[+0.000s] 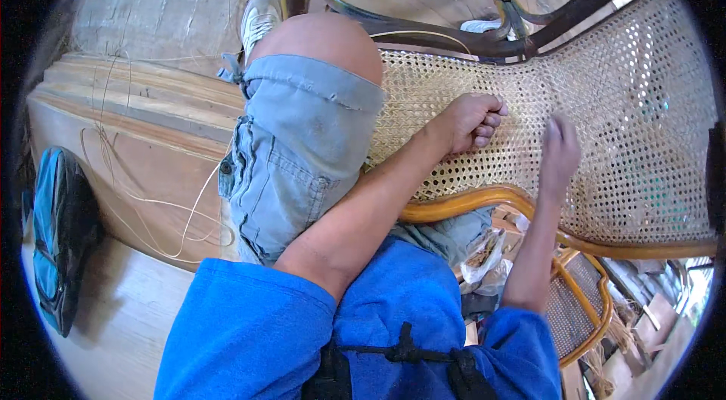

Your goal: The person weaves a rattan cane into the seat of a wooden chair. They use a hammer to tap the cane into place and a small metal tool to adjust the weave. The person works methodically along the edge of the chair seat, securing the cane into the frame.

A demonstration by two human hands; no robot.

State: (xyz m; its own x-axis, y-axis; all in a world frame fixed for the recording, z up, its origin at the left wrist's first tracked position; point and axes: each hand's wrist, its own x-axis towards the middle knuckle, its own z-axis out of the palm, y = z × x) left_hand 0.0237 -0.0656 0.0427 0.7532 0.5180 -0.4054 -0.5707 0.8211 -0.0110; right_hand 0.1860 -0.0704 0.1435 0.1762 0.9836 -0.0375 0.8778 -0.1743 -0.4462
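A woven cane panel (431,90) in a curved wooden chair frame (484,194) lies before me, its mesh bending up toward the right. Over the middle of the weave, my left hand (473,124) is closed, fingers curled in and thumb pressed to the index finger. My right hand (560,147) is a short way to its right, close to the mesh, fingers drawn together and slightly blurred. Whatever either hand pinches is too fine to make out against the cane. A pale cane strand (423,33) arcs over the panel's far edge.
Dark curved chair legs and rails (408,26) stand beyond the panel. Loose cane strands (193,211) trail at the left by stacked boards (151,97). A teal and black bag (57,237) lies far left. Below right are a plastic bag (484,260) and another caned piece (571,309).
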